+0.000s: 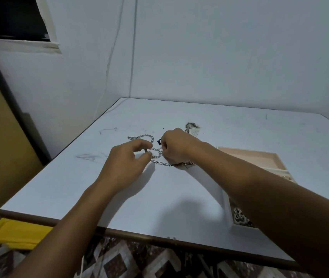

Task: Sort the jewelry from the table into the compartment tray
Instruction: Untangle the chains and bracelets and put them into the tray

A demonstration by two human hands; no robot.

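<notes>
A silver chain [142,136] lies looped on the white table [159,193], with more links running under both hands. My left hand [126,167] pinches the chain between thumb and fingertips, near a small dark piece. My right hand [176,146] grips the chain too, fingers curled, with a small dark blue bit at its knuckles. The compartment tray [245,157] stands to the right, partly hidden by my right forearm; some jewelry [240,216] lies in its near compartment. A further jewelry heap [192,127] sits behind my right hand.
Walls close in behind and to the left of the table. A yellow plastic lid [17,233] lies on the floor below the table's near left corner. A thin cable [109,63] hangs down the wall.
</notes>
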